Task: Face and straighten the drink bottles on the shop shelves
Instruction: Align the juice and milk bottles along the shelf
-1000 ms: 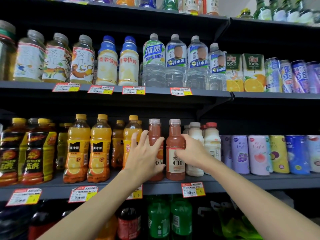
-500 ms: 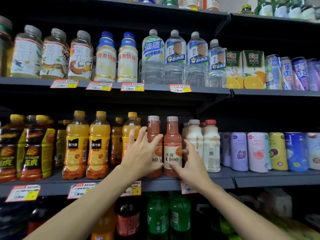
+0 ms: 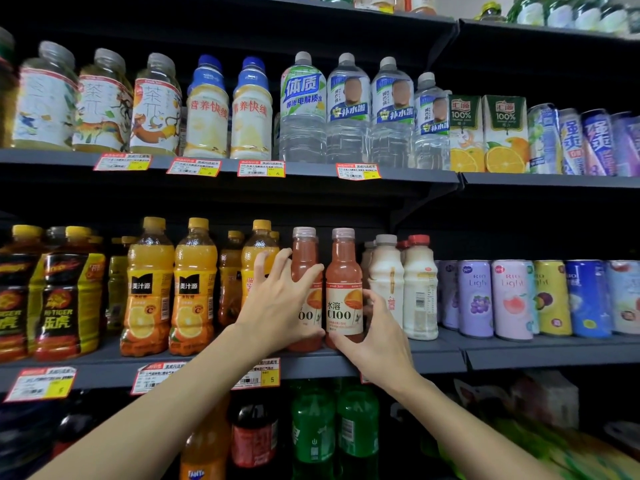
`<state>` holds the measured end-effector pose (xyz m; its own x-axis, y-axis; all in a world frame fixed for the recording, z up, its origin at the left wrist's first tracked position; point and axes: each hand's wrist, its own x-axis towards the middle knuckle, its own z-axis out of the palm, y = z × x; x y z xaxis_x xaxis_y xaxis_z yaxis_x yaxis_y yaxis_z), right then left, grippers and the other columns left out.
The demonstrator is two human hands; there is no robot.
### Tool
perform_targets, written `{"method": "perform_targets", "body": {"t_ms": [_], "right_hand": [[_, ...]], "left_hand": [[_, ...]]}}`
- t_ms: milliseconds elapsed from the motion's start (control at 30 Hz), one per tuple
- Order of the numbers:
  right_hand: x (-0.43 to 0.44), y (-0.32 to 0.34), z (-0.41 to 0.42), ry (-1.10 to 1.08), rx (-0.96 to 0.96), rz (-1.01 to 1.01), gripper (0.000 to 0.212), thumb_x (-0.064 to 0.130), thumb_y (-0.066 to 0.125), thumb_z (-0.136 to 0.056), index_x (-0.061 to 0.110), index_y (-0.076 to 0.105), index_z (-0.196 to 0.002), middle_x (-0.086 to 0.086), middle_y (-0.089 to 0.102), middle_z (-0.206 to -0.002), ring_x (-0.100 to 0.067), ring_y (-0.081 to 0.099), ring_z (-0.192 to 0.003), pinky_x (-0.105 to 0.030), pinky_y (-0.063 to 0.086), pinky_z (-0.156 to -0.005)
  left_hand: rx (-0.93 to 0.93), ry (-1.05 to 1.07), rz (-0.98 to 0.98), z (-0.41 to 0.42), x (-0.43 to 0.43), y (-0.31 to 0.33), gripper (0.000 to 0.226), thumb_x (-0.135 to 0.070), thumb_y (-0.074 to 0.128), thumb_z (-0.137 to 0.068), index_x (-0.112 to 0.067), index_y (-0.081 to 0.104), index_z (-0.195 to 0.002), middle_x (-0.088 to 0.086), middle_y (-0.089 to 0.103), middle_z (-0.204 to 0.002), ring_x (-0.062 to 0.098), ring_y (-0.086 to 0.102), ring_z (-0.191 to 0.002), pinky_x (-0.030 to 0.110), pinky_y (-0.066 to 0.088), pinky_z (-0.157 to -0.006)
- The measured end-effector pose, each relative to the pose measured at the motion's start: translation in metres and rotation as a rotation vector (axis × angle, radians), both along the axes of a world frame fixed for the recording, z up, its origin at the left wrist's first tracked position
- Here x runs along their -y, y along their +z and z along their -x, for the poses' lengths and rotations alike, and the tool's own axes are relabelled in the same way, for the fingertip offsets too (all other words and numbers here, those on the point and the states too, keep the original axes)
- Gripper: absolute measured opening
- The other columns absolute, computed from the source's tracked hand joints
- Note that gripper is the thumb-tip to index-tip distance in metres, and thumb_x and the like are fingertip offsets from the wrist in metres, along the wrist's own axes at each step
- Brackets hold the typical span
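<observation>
Both busy: L grip (image 3: 277, 306) wraps left C100 bottle (image 3: 304, 258), R grip (image 3: 377, 337) pinches right C100 bottle (image 3: 343, 271). Step: facing labels. Next prob. needs small twists, labels square fwd.

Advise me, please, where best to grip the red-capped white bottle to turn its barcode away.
Probably the narrow shoulder under the cap, from the front: the white bottle stands upright near the shelf edge, hemmed by its twin and the cans, so only its top is free.
</observation>
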<state>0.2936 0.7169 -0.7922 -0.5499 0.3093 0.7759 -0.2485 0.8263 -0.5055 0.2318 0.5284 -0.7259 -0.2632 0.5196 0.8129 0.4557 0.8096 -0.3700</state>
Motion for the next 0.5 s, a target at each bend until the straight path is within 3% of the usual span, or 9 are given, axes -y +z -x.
{"method": "perform_targets", "body": {"t_ms": [333,500], "right_hand": [[0.0002,-0.0011,0.0007,0.000,0.011,0.010,0.086,0.068,0.073,-0.065,0.050,0.029,-0.136,0.023,0.056,-0.129,-0.005,0.058,-0.113,-0.037,0.052,-0.095],[-0.0018,-0.0005,0.0007,0.032,0.006,0.024,0.089,0.066,0.076,-0.063,0.046,0.032,-0.137,0.021,0.054,-0.127,-0.003,0.056,-0.114,-0.034,0.051,-0.095]], "left_hand": [[-0.016,0.002,0.003,0.0029,-0.0001,-0.0018,0.110,-0.087,0.061,-0.060,-0.027,0.035,-0.148,0.020,0.051,-0.139,0.037,0.028,-0.143,0.059,0.009,-0.116],[-0.014,0.051,0.004,-0.0058,0.0026,-0.0019,0.104,-0.087,0.052,-0.067,-0.027,0.035,-0.150,0.024,0.052,-0.138,0.042,0.028,-0.143,0.059,0.010,-0.117]]}}
